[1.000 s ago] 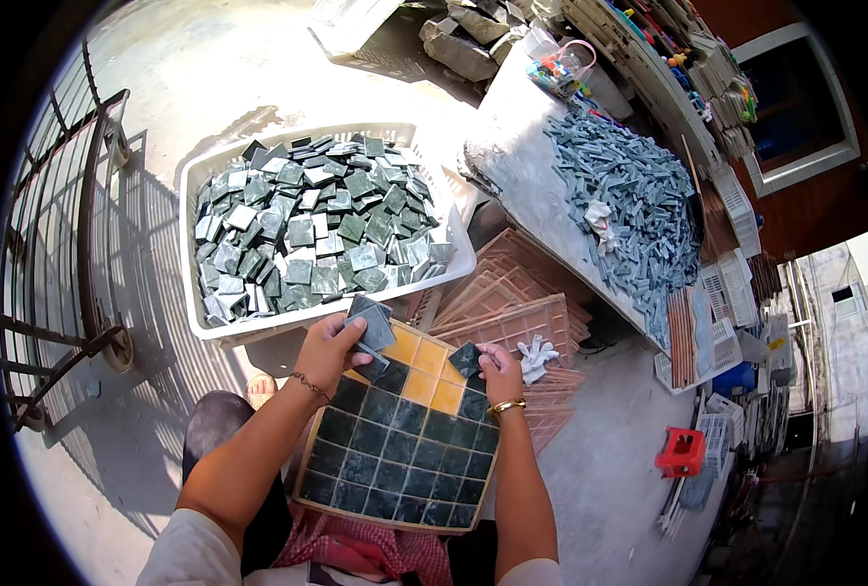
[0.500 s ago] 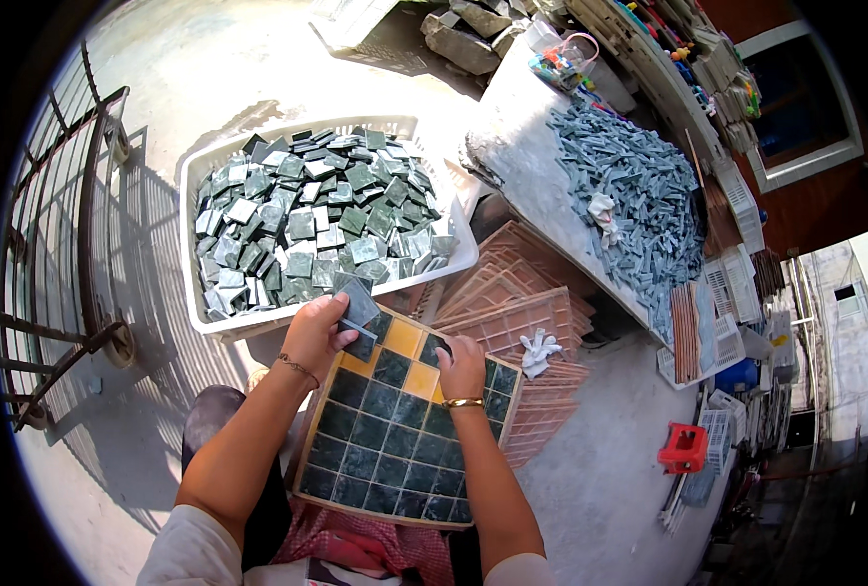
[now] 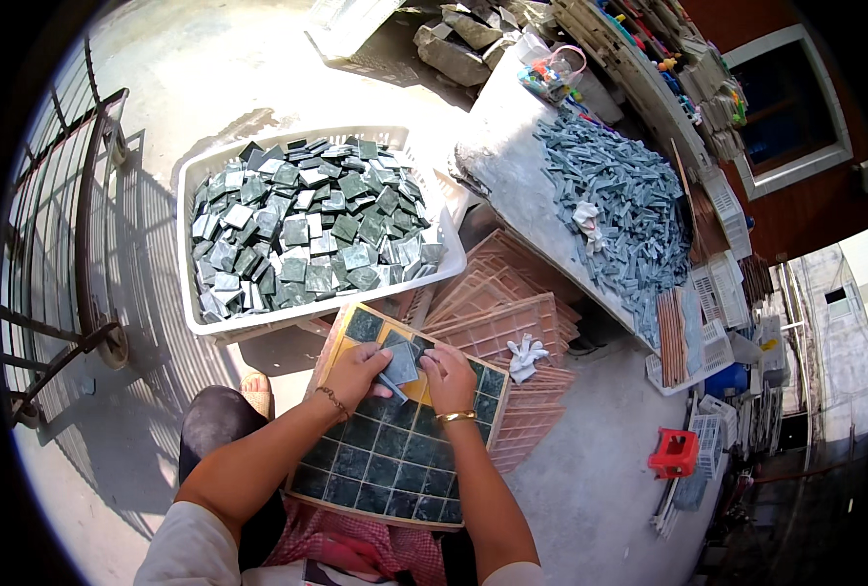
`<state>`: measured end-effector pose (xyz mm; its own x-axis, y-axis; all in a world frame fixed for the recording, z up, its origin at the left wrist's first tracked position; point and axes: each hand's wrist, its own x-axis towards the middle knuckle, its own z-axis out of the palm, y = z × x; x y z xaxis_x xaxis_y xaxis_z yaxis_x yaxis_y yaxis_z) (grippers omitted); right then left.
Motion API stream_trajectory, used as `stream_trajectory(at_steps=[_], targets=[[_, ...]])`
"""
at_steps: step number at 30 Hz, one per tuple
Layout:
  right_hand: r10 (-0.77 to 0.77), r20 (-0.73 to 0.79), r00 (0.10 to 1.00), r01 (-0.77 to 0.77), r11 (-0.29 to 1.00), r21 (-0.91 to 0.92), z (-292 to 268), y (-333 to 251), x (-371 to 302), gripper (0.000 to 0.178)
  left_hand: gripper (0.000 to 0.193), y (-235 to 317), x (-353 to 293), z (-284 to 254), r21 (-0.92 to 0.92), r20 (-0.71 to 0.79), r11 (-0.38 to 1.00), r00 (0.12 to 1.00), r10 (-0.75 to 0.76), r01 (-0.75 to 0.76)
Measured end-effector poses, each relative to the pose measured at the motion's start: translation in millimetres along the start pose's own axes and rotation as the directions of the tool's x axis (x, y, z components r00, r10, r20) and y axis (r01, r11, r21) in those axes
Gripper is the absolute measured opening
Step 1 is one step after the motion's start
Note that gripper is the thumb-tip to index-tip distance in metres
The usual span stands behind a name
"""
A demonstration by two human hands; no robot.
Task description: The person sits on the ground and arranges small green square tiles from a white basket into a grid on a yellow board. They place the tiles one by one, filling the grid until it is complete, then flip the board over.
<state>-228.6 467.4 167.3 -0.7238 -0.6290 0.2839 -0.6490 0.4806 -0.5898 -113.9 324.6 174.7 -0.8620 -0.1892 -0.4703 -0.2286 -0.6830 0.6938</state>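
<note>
A shallow tray [image 3: 375,513] with a light rim rests across my lap, its grid largely filled with dark green square tiles [image 3: 385,444]. Yellow cells [image 3: 418,392] show bare near its far part. Over the tray, my left hand [image 3: 359,373] is closed on grey-green square tiles [image 3: 402,363]; a second tile's edge shows below the top one. The fingers of my right hand [image 3: 449,379] are pinched at the right edge of these tiles, and the fingertips are partly hidden.
Beyond the tray stands a white plastic crate [image 3: 454,259] heaped with loose square tiles. Stacked pinkish trays [image 3: 512,322] lie to the right, with a white glove [image 3: 526,357] on top. A slab table [image 3: 497,146] bears a pile of grey-blue strips [image 3: 620,205]. At left is a metal rack [image 3: 90,244].
My left hand has carried the tiles from the tray's far left edge down and right to its middle. My right hand has shifted slightly left, so the hands now meet at the tiles.
</note>
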Motion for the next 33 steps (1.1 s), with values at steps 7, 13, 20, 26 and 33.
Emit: stream_trajectory(at_steps=[7, 13, 20, 26, 33], targets=[[0.392, 0.444, 0.806, -0.586, 0.635, 0.504, -33, -29, -6, 0.021, 0.033, -14, -10, 12, 0.337, 0.045, 0.927, 0.986, 0.158, -0.163], [0.521, 0.190, 0.832, -0.541, 0.687, 0.485, -43, -11, -18, 0.018, 0.024, -18, -3, 6, 0.389, 0.077, 0.911, 0.991, 0.113, -0.134], [0.508, 0.089, 0.857, -0.489, 0.744, 0.456, -52, -28, -33, 0.016, 0.016, -13, -16, 16, 0.433, 0.127, 0.896, 0.991, 0.048, -0.099], [0.551, -0.025, 0.834, -0.450, 0.705, 0.548, -47, -22, -48, 0.020, 0.024, -11, -20, 20, 0.516, 0.268, 0.851, 0.962, -0.053, -0.097], [0.547, 0.122, 0.828, -0.547, 0.742, 0.387, -56, 28, -35, 0.019, 0.025, 20, -19, -14, 0.459, 0.105, 0.888, 0.994, -0.022, -0.028]])
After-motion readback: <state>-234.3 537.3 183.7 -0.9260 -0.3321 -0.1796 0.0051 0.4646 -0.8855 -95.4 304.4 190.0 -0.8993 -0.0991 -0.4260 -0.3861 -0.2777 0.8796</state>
